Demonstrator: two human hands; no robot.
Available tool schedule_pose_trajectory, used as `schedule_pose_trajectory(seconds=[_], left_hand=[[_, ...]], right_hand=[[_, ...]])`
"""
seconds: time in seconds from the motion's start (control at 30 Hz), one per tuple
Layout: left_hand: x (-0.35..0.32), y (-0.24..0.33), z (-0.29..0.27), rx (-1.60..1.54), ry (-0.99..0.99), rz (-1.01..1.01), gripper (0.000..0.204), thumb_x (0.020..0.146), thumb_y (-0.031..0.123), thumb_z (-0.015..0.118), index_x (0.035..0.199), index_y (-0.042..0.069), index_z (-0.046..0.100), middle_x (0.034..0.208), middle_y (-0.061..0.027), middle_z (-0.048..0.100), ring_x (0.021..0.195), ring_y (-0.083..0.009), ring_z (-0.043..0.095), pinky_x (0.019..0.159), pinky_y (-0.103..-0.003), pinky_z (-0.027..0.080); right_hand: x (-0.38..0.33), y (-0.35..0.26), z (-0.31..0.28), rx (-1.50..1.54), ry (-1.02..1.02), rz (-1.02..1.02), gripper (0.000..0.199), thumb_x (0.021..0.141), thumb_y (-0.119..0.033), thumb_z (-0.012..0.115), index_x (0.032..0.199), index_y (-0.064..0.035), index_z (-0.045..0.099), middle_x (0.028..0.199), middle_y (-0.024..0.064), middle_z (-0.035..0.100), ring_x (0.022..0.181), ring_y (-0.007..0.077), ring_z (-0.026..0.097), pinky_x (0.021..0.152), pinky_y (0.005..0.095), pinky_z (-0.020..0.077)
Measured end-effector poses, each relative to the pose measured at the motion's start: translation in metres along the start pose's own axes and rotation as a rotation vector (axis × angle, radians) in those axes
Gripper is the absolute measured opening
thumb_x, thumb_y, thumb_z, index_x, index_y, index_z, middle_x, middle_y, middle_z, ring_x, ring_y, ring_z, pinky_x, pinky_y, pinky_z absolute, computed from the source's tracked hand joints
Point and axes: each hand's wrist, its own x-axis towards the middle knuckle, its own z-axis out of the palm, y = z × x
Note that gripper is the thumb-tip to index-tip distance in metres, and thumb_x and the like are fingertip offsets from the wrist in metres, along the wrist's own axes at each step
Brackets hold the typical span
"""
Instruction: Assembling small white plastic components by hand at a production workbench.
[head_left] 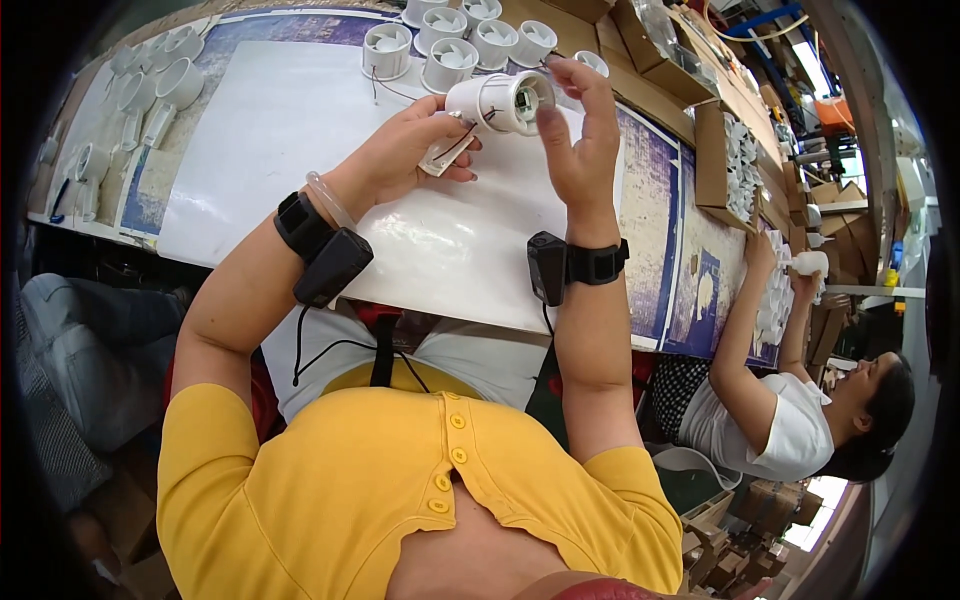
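We see a white lamp socket (497, 103) with a red wire, and more white sockets (455, 40) far behind it. The work sheet (300, 130) is plain white — the mat (655, 250) beneath is mottled blue and cream. Both wrist straps (596, 264) are black. Our shirt (400, 480) is yellow with yellow buttons. On the right, brown cardboard boxes (712, 160) — and a co-worker's white top (790, 430).

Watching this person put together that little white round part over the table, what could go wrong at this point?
The white lamp socket is held in the air between the left hand and the right hand; a loose grip could drop it onto the white sheet. Its thin wires dangle near the fingers and might snag. The finished sockets stand close behind and could get knocked.
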Motion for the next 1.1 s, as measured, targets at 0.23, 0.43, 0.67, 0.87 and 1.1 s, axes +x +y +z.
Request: schedule_pose_trajectory(seconds=[0.23, 0.43, 0.67, 0.87, 1.1], left_hand=[[-0.006, 0.013, 0.001, 0.192, -0.079, -0.121, 0.028, 0.092, 0.024, 0.052, 0.111, 0.003, 0.051, 0.098, -0.008, 0.061, 0.077, -0.0165, 0.061, 0.066, -0.033, 0.053], [-0.001, -0.001, -0.006, 1.068, 0.296, 0.54, 0.023, 0.086, 0.023, 0.061, 0.1, 0.005, 0.058, 0.092, -0.0089, 0.061, 0.083, -0.0222, 0.059, 0.073, -0.033, 0.049], [-0.002, -0.008, 0.002, 1.352, 0.389, 0.98, 0.015, 0.074, 0.017, 0.069, 0.086, 0.01, 0.065, 0.084, -0.006, 0.059, 0.089, -0.0245, 0.055, 0.076, -0.033, 0.048], [0.001, -0.011, -0.002, 1.322, 0.427, 0.841, 0.009, 0.074, 0.019, 0.069, 0.08, 0.011, 0.067, 0.086, -0.0029, 0.061, 0.088, -0.0238, 0.056, 0.076, -0.034, 0.048], [0.003, -0.009, -0.003, 1.317, 0.423, 0.794, 0.008, 0.075, 0.017, 0.067, 0.078, 0.011, 0.067, 0.086, -0.0028, 0.061, 0.088, -0.0246, 0.056, 0.077, -0.034, 0.048]], right_hand=[[-0.003, 0.004, 0.006, 0.038, -0.217, -0.088, 0.039, 0.08, -0.012, 0.069, 0.117, -0.0065, 0.06, 0.114, 0.0124, 0.058, 0.106, 0.0267, 0.056, 0.091, 0.0332, 0.043], [-0.005, 0.01, 0.009, -0.04, -0.257, -0.077, 0.04, 0.08, -0.014, 0.069, 0.119, -0.0074, 0.06, 0.113, 0.0123, 0.058, 0.105, 0.0264, 0.056, 0.091, 0.0337, 0.0432], [-0.005, 0.012, 0.014, -0.074, -0.234, -0.065, 0.04, 0.082, -0.019, 0.069, 0.119, -0.0079, 0.06, 0.113, 0.0125, 0.058, 0.105, 0.0263, 0.056, 0.09, 0.0339, 0.0432], [-0.005, 0.012, 0.017, -0.06, -0.256, -0.053, 0.041, 0.083, -0.021, 0.069, 0.12, -0.0082, 0.06, 0.114, 0.0124, 0.058, 0.106, 0.0264, 0.055, 0.091, 0.0339, 0.0423], [-0.006, 0.011, 0.018, -0.034, -0.306, -0.053, 0.04, 0.084, -0.018, 0.066, 0.121, -0.0076, 0.059, 0.116, 0.0116, 0.056, 0.107, 0.0252, 0.054, 0.092, 0.0327, 0.0417]])
